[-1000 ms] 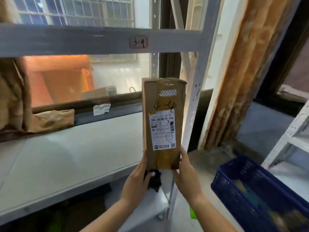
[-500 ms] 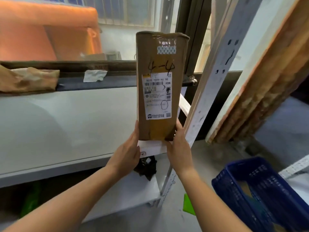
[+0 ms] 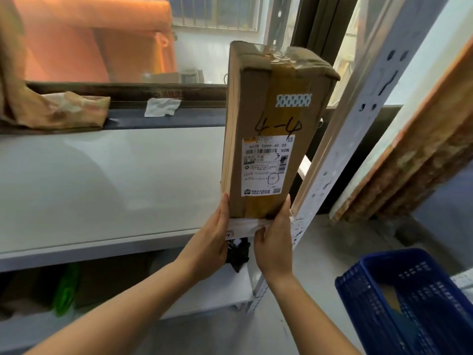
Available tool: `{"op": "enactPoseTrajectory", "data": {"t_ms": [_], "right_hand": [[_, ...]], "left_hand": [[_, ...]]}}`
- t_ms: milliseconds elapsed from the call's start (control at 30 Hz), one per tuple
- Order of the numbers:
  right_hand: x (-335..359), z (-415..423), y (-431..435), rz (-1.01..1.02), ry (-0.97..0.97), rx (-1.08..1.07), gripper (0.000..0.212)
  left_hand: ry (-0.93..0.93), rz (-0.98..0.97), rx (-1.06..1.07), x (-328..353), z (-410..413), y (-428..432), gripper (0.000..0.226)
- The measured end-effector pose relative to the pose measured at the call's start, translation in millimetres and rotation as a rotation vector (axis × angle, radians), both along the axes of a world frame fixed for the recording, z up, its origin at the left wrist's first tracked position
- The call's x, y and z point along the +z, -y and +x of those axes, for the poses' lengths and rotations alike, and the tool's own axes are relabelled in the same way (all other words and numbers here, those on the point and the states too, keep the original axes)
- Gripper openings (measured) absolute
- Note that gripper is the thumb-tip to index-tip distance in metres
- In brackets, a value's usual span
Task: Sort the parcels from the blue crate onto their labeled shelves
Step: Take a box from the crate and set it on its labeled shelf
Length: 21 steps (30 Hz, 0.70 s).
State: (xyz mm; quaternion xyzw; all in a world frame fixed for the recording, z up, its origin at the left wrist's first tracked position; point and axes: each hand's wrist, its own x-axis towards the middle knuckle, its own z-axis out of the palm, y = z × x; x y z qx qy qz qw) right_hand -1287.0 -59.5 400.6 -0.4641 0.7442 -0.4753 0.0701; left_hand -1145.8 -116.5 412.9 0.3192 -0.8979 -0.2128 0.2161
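A tall brown cardboard parcel (image 3: 268,124) stands upright, hand-marked "4-4" above a white shipping label. Its bottom end is at the front right corner of a white shelf (image 3: 102,180); whether it rests on the board I cannot tell. My left hand (image 3: 212,239) grips its lower left edge and my right hand (image 3: 275,242) its lower right edge, thumbs up along the sides. The blue crate (image 3: 409,298) sits on the floor at the lower right, with something brown showing inside.
A white perforated shelf post (image 3: 340,155) rises just right of the parcel. A crumpled brown paper bag (image 3: 58,108) lies at the shelf's back left. The lower shelf holds a green item (image 3: 66,288) and a black object (image 3: 238,252). Wooden boards (image 3: 409,149) lean at right.
The view has dropped from the "3-4" beam to the shelf below. Both hands have carried the parcel forward and down to that shelf's front right corner; the grip is unchanged.
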Motion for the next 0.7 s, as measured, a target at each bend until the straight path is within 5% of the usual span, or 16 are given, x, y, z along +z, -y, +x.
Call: {"op": "enactPoseTrajectory", "data": {"t_ms": [200, 367, 533, 700], "right_hand": [[12.1, 4.1, -14.8, 0.11, 0.012, 0.021, 0.077], [31.4, 15.9, -48.3, 0.446, -0.083, -0.004, 0.077], [85.6, 55.7, -43.5, 1.019, -0.208, 0.255, 0.018], [150.2, 157.3, -14.3, 0.959, -0.364, 0.518, 0.043]], "left_hand": [[0.132, 0.055, 0.086, 3.8, 1.8, -8.1, 0.087], [0.356, 0.109, 0.138, 35.0, 23.6, -25.2, 0.08], [0.56, 0.205, 0.217, 86.0, 87.2, -27.5, 0.063], [0.663, 0.224, 0.401, 141.7, 211.6, -39.4, 0.053]]}}
